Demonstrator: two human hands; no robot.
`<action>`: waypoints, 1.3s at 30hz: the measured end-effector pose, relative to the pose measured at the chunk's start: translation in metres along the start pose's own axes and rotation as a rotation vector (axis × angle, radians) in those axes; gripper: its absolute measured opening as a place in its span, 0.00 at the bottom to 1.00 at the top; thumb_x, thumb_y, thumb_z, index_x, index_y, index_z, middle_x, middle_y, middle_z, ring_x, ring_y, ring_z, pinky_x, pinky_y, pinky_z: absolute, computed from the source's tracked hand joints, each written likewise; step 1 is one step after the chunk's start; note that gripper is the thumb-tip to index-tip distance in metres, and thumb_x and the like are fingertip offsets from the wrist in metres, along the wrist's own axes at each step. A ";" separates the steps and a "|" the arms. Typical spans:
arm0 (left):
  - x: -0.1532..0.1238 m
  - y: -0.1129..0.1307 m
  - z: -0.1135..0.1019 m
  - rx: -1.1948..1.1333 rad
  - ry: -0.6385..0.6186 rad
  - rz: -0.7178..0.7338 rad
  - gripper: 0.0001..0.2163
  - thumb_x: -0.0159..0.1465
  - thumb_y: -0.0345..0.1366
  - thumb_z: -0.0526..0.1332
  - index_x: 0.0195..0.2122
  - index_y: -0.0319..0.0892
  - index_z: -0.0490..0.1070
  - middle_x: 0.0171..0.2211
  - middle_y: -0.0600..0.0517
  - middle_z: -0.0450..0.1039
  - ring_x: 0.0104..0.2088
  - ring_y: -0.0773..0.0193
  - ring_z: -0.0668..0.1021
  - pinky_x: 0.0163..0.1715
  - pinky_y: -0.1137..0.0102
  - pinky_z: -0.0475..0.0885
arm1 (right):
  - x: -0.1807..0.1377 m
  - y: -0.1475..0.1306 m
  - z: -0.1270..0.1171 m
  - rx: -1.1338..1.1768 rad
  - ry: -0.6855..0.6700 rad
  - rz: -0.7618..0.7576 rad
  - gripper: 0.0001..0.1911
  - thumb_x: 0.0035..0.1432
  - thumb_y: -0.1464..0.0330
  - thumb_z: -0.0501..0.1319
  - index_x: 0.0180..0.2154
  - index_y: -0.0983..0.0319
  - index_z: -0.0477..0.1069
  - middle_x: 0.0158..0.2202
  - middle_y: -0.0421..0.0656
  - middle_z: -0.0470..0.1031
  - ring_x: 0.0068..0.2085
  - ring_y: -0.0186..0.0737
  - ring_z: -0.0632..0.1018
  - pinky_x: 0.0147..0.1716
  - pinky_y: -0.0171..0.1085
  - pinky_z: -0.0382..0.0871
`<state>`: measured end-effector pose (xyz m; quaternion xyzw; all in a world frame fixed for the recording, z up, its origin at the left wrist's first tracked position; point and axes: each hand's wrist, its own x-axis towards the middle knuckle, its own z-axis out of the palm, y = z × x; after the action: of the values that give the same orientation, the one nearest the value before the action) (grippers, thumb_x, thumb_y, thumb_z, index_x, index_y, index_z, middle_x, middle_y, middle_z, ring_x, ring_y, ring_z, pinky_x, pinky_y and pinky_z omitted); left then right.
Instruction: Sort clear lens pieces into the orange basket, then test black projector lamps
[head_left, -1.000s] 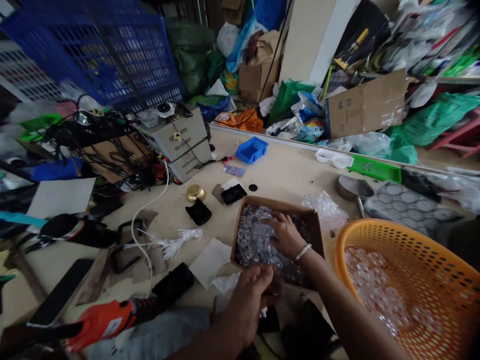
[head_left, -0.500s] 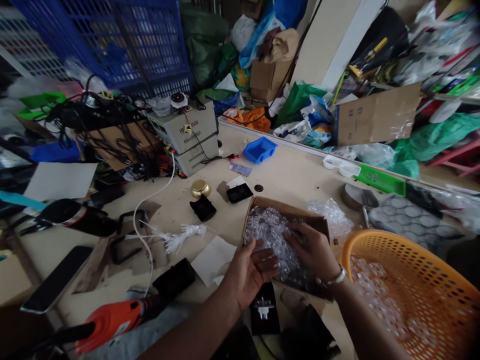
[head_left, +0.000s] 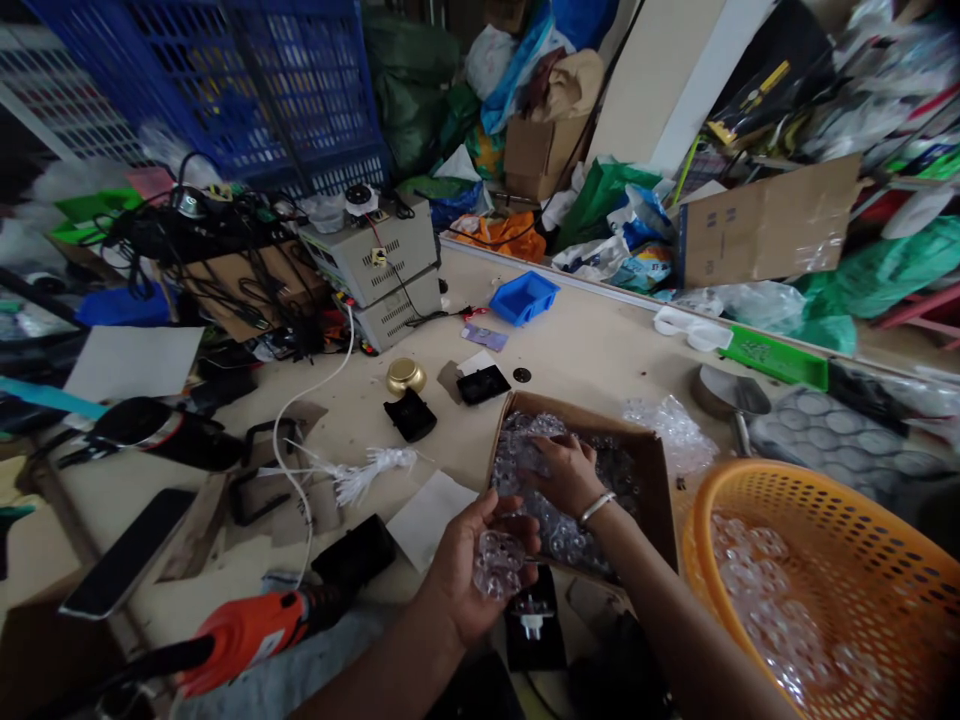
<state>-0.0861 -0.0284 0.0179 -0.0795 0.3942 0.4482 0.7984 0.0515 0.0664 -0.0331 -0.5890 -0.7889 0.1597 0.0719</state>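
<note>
Left hand (head_left: 461, 562): curled round clear pieces (head_left: 496, 568) | right hand (head_left: 568, 476): over more in carton (head_left: 660, 495), grip unclear

Head-worn view, forward and down
One camera looks from close above the worktop (head_left: 592, 345), across it toward the pale pillar (head_left: 675, 85) beyond.

Dim, muted light across my feed
I see glints on the clear plastic pieces (head_left: 497, 565), a soft shadow left of the shallow black tray (head_left: 484, 385), dark corners and blurred, stretched edges.
</note>
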 end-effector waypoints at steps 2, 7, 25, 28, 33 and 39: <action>0.001 0.001 -0.001 -0.002 -0.004 0.005 0.10 0.59 0.40 0.54 0.34 0.37 0.67 0.25 0.48 0.73 0.23 0.64 0.74 0.18 0.71 0.68 | -0.002 0.004 0.000 0.004 0.003 0.016 0.17 0.48 0.66 0.60 0.43 0.58 0.70 0.42 0.46 0.74 0.48 0.48 0.68 0.46 0.47 0.54; 0.005 0.000 -0.001 -0.001 -0.016 -0.001 0.11 0.59 0.39 0.54 0.34 0.36 0.67 0.25 0.47 0.73 0.23 0.63 0.74 0.20 0.70 0.69 | -0.007 0.001 -0.002 -0.045 0.048 0.104 0.17 0.44 0.66 0.61 0.40 0.59 0.71 0.36 0.45 0.76 0.43 0.49 0.70 0.45 0.48 0.53; 0.007 -0.002 0.005 -0.005 -0.072 -0.021 0.17 0.58 0.44 0.55 0.43 0.38 0.63 0.33 0.42 0.75 0.30 0.55 0.78 0.29 0.62 0.71 | -0.032 0.006 -0.040 0.432 0.237 0.111 0.13 0.42 0.61 0.63 0.29 0.62 0.70 0.26 0.40 0.72 0.30 0.39 0.73 0.32 0.37 0.64; 0.008 0.000 0.010 -0.074 -0.112 -0.020 0.16 0.58 0.46 0.54 0.42 0.40 0.64 0.30 0.47 0.74 0.28 0.57 0.77 0.26 0.64 0.71 | -0.047 -0.006 -0.058 0.606 0.059 -0.118 0.14 0.43 0.61 0.64 0.32 0.63 0.70 0.28 0.41 0.73 0.31 0.38 0.73 0.33 0.35 0.66; 0.009 0.005 0.006 -0.093 -0.115 -0.064 0.10 0.59 0.40 0.54 0.35 0.39 0.67 0.28 0.46 0.73 0.24 0.61 0.76 0.18 0.71 0.67 | -0.023 -0.006 -0.053 0.626 -0.004 -0.213 0.13 0.55 0.64 0.55 0.39 0.64 0.70 0.32 0.44 0.76 0.33 0.39 0.75 0.33 0.36 0.69; 0.010 0.004 -0.003 -0.084 -0.086 -0.083 0.08 0.59 0.37 0.53 0.31 0.38 0.67 0.27 0.47 0.73 0.23 0.63 0.75 0.16 0.74 0.64 | 0.043 0.009 -0.001 0.219 0.056 -0.332 0.20 0.40 0.80 0.56 0.39 0.62 0.72 0.41 0.47 0.75 0.45 0.47 0.71 0.47 0.45 0.62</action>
<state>-0.0885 -0.0211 0.0098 -0.1097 0.3370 0.4338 0.8284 0.0477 0.1102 -0.0383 -0.4437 -0.8509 0.2142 0.1825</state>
